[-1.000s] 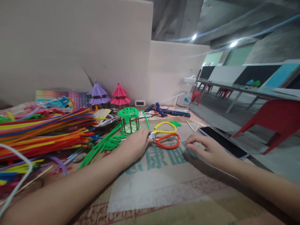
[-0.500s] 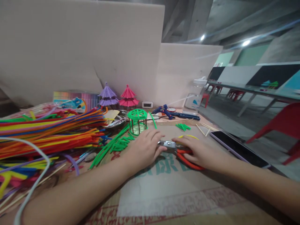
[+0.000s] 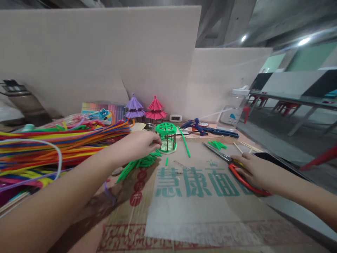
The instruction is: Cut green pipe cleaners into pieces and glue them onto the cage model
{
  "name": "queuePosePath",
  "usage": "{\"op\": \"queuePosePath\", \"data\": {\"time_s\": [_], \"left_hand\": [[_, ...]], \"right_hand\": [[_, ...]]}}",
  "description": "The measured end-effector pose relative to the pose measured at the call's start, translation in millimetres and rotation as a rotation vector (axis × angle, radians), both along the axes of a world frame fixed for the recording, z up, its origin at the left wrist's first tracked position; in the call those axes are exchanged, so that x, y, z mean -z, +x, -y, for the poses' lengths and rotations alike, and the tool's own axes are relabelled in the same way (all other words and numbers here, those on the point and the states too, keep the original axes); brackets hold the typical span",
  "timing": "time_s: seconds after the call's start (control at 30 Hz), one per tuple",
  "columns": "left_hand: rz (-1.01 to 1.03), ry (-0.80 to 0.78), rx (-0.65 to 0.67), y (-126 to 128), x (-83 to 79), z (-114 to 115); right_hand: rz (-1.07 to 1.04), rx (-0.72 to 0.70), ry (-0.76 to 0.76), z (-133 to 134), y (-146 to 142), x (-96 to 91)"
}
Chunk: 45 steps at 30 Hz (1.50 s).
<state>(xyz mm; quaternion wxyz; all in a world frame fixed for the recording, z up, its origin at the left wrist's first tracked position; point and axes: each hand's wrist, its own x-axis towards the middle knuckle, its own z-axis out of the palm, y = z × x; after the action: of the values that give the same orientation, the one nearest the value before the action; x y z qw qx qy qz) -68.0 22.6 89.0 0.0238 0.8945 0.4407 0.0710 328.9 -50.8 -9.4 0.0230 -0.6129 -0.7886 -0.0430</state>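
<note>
My left hand [image 3: 143, 143] is over the pile of cut green pipe cleaners [image 3: 143, 162], beside a small green-topped round frame [image 3: 166, 130] with brown posts. Its fingers are bent together, and whatever they pinch is hidden. My right hand [image 3: 252, 172] grips the red-handled scissors [image 3: 243, 182], whose blades point forward and left over the table. Something yellow shows under those fingers. A short green piece [image 3: 166, 161] lies alone on the translucent sheet [image 3: 168, 221]. Farther back is a longer green pipe cleaner [image 3: 185, 143]; a small green heap [image 3: 217, 144] lies near the blade tips.
Bundles of coloured pipe cleaners [image 3: 65, 147] fill the left side. Purple [image 3: 133, 107] and pink [image 3: 156, 108] pagoda-like models stand behind, near a blue glue gun [image 3: 197, 125]. A clear plastic jug [image 3: 233, 110] is at the back right. A phone [image 3: 273, 160] lies beyond my right hand.
My left hand has left the scissor blades and moved left to the green pile. My right hand has drawn the scissors right. A short green piece now shows on the sheet. The view has shifted left.
</note>
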Motion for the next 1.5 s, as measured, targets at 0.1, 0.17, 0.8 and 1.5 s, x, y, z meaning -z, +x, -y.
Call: {"op": "queuePosePath", "data": {"time_s": [0.1, 0.17, 0.8, 1.5], "left_hand": [[-0.049, -0.043, -0.016, -20.7, -6.9, -1.2], [-0.059, -0.07, -0.051, -27.7, -7.4, -2.0], [-0.343, -0.225, 0.098, -28.8, 20.1, -3.5], [-0.092, -0.152, 0.095, -5.3, 47.8, -11.6]], "right_hand": [[-0.028, -0.052, 0.043, -3.0, -10.6, -11.0], [-0.072, -0.08, 0.074, -7.4, -28.0, -22.8], [-0.003, -0.059, -0.001, -91.5, -140.3, -19.8], [-0.309, -0.058, -0.04, -56.1, -107.8, 3.5]]}}
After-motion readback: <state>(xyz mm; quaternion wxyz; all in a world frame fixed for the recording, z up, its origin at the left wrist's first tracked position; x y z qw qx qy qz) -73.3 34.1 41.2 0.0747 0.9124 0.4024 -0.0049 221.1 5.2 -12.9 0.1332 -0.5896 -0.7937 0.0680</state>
